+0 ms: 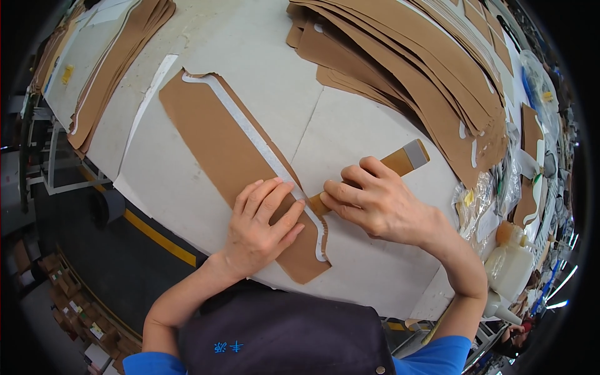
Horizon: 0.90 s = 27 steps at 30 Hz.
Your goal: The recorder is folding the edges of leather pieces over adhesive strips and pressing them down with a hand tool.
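A long brown cut piece (pixel 206 137) with a white strip (pixel 250 131) along its right edge lies diagonally on the pale worktable (pixel 362 262). My left hand (pixel 259 228) lies open across the piece's lower part, fingertips on and beside the strip. My right hand (pixel 384 209) is closed on a flat amber tool (pixel 400 161) with a grey band at its far end. The tool's near end meets the piece's right edge beside my left fingertips, where the strip bends and the edge looks finely notched.
Brown piece stacks sit upper left (pixel 125 56) and upper right (pixel 400 69). Clear plastic bags (pixel 475 206) and a cream plastic container (pixel 509 269) crowd the right side. Below the table's left edge are a yellow floor line (pixel 159 234) and cardboard boxes (pixel 75 300). Another person (pixel 512 337) is at far right.
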### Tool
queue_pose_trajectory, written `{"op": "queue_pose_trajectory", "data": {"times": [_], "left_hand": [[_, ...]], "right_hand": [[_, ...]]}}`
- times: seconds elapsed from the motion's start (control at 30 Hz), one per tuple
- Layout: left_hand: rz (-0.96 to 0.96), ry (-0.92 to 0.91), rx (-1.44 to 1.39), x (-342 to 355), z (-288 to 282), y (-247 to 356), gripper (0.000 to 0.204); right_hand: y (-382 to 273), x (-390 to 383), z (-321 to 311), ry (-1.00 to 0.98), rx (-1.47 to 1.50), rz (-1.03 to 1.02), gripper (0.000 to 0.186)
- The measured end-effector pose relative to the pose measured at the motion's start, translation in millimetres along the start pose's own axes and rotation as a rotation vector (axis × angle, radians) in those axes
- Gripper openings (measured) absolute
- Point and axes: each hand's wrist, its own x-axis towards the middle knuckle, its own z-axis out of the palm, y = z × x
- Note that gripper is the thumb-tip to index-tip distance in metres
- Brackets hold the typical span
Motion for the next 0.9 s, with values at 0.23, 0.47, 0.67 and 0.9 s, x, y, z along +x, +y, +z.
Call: {"op": "queue_pose_trajectory", "data": {"times": [0.23,0.47,0.67,0.9], "left_hand": [[-0.008,-0.021,-0.017,-3,4,-13,0.042],[-0.022,-0.008,0.012,12,-10,-19,0.042],[-0.023,0.013,-0.028,8,-3,-37,0.041],[-0.059,0.047,0.014,16,-10,-46,0.041]], "right_hand": [[11,13,2,0.011,0.001,-0.023,0.022],[21,26,2,-0.008,-0.001,-0.036,0.024],[30,41,4,-0.012,-0.008,-0.052,0.028],[39,57,5,-0.018,-0.006,-0.058,0.026]]}}
